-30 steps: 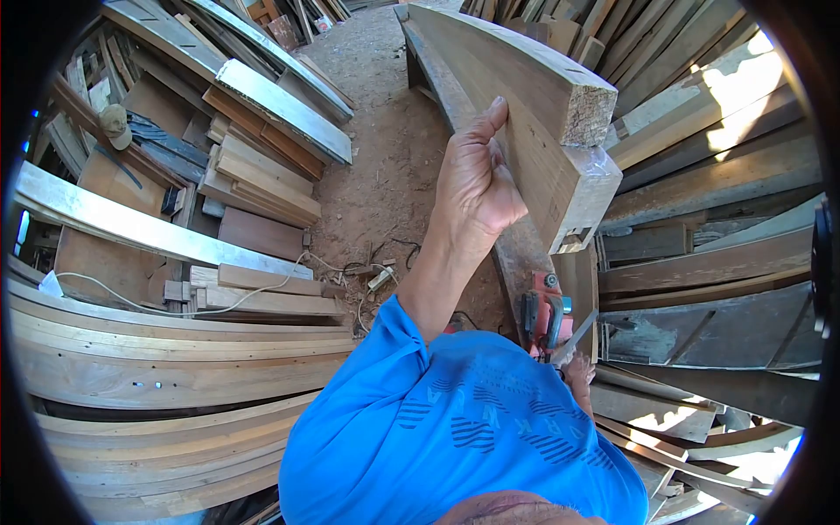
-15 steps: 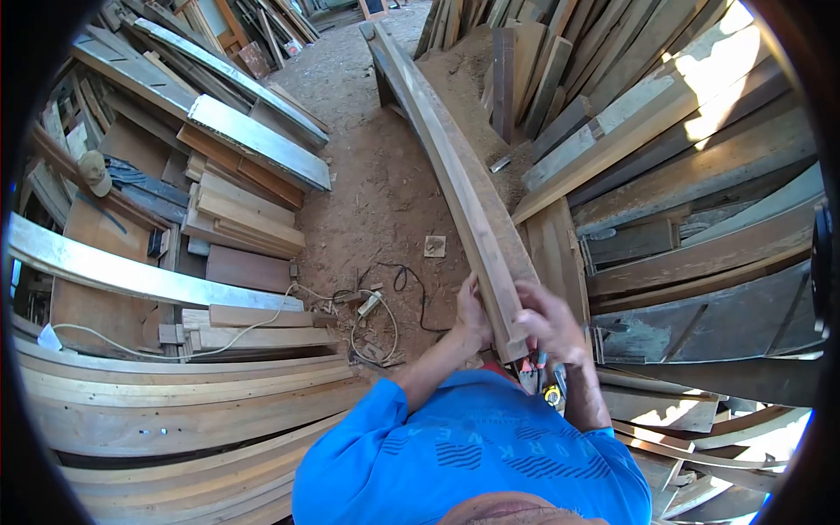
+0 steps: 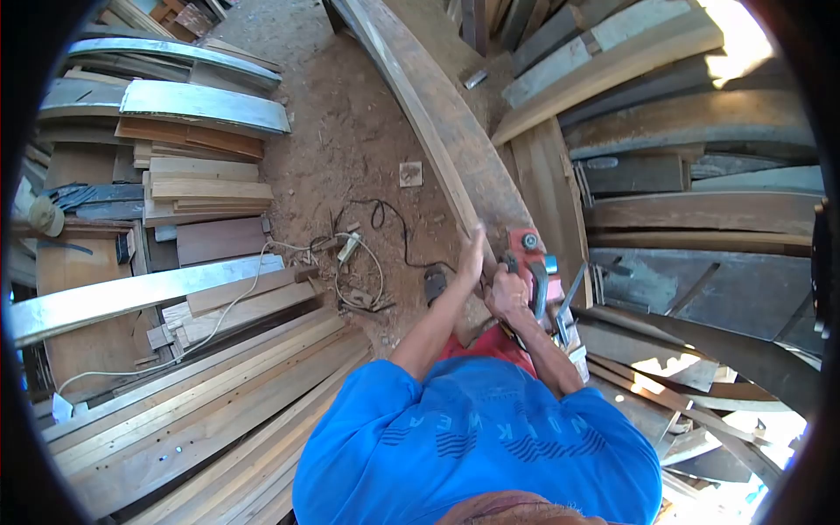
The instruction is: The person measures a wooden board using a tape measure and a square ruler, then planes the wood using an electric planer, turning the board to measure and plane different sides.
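A long wooden beam (image 3: 426, 131) lies along the left edge of a wide plank bench (image 3: 455, 118). My left hand (image 3: 472, 255) is closed on the near end of the beam, with the fingers at its left side and top. Close beside it, my right hand (image 3: 507, 290) is curled into a fist between the beam's end and a red electric planer (image 3: 528, 251). What this hand grips is hidden. The planer, with a dark handle and a blue part, sits at the bench's near right end.
A power strip (image 3: 348, 247) with looped cables lies on the dirt floor at left, near a small square wood piece (image 3: 410, 174). Stacked boards (image 3: 210, 191) line the left side. Timber planks (image 3: 612, 79) lean and lie along the right.
The beam has shifted left on the bench and both hands with it. The right hand has dropped from the beam's top to beside the planer, which is now visible. The view has turned.
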{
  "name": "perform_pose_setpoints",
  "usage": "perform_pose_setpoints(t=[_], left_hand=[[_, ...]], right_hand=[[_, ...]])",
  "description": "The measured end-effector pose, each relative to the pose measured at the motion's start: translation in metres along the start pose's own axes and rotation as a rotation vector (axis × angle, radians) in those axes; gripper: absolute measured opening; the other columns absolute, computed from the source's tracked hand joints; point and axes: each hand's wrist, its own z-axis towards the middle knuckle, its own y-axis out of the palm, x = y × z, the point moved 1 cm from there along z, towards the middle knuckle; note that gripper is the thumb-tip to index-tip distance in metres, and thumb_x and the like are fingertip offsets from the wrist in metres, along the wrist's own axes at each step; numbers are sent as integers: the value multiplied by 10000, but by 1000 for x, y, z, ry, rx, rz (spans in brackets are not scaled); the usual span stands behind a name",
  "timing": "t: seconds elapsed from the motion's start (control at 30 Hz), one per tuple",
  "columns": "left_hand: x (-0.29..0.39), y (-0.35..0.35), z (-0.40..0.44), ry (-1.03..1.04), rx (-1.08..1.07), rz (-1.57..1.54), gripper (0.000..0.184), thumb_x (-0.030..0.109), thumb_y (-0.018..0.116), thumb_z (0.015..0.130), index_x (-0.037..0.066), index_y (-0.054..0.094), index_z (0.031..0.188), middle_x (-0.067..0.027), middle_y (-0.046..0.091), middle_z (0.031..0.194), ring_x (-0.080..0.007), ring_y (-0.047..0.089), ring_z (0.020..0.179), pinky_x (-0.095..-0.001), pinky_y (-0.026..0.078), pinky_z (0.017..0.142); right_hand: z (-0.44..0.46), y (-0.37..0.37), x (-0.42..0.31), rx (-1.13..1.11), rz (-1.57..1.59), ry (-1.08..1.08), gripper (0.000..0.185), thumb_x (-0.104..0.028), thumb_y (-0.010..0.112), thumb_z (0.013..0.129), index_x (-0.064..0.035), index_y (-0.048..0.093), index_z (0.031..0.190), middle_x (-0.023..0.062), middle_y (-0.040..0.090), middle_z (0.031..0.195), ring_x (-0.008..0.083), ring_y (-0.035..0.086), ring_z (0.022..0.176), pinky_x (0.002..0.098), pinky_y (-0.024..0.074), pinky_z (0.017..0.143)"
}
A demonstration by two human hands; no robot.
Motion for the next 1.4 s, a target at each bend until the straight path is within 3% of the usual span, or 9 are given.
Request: perform_pose_setpoints(t=[0.1,0.27,0.4,0.73,0.87,1.1,1.2,1.3,1.4], left_hand=[[-11,1,19,124,199,770,921,318,779,804,-74,321,1500,-292,543,1383,-359,549,1296,-412,422,1101],[-32,-8,26,-38,200,509,868,29,707,702,-35,321,1477,-229,578,1339,-356,607,1196,-403,474,1031],[-10,4,24,-51,234,489,853,-71,666,692,-18,316,1468,-180,558,1328,-289,594,1177,-360,458,1035],[5,13,21,-141,186,419,866,-95,672,713,-34,289,1487,-168,545,1327,-260,583,1182,-353,456,1036],[-11,4,31,-145,173,379,948,-124,666,710,-19,214,1536,-175,513,1368,-260,559,1221,-343,437,1059],[-18,2,42,-168,190,329,1022,-162,659,693,31,172,1570,-166,488,1399,-268,535,1242,-341,425,1061],[-27,3,50,-48,260,296,672,-111,700,675,29,461,1287,-74,614,1037,-188,620,841,-328,507,687],[-10,22,49,-181,168,243,1008,-144,664,681,34,195,1555,-160,506,1373,-271,550,1225,-343,454,1024],[-15,30,53,-213,198,320,988,-133,653,688,27,196,1550,-165,515,1358,-277,555,1221,-352,457,1022]], right_hand=[[14,24,15,1,38,31,340,-164,653,821,54,541,1057,282,720,870,443,732,842,521,596,760],[14,-5,30,-99,24,-15,205,-144,590,845,-35,640,1012,277,707,855,446,716,866,537,571,797],[-12,-74,75,431,367,114,197,-248,606,953,-90,650,1063,182,723,884,412,709,826,507,556,740],[-52,2,141,55,1205,174,497,-286,661,958,70,567,1290,180,682,1002,246,687,929,374,533,865],[-43,-2,119,-32,739,311,492,-244,705,887,64,595,1255,171,692,944,288,690,898,387,531,832],[-73,-7,102,260,1337,354,272,-41,623,832,32,615,1094,9,593,722,95,545,541,283,429,470],[-86,-35,93,347,1354,285,280,-52,622,832,31,591,1098,18,602,732,93,560,578,260,448,504],[-99,-71,92,276,1254,330,322,-80,617,843,29,577,1143,16,593,743,85,552,591,253,465,527],[-117,-86,86,282,1291,386,392,-202,694,886,26,575,1182,9,585,741,78,548,586,243,463,520]])
